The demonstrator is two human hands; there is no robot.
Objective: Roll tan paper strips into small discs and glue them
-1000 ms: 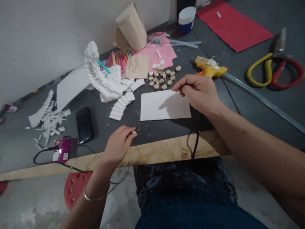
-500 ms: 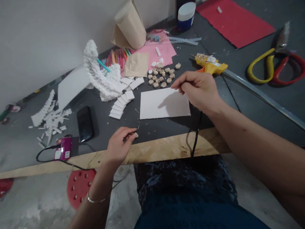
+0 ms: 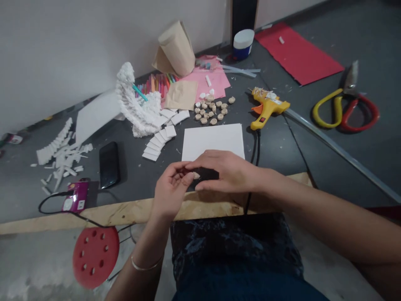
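Hands: left hand [image 3: 171,191] pinches small white piece [image 3: 196,175] in its fingertips, held up where both hands reach it; right hand [image 3: 227,171] curled in from 3 o'clock, contact unclear.
Below: white sheet [image 3: 213,140], 12 o'clock.
Beyond: yellow glue gun [image 3: 266,108], 1 o'clock.

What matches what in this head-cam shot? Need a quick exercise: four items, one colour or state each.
Items:
1. hot glue gun
2. white sheet
3. smartphone
4. stool

Descriptions:
A. red and round, with holes
B. yellow, with an orange trigger
C. white, near edge hidden by the right hand
D. black and glossy, lying flat

Right pairs: 1-B, 2-C, 3-D, 4-A
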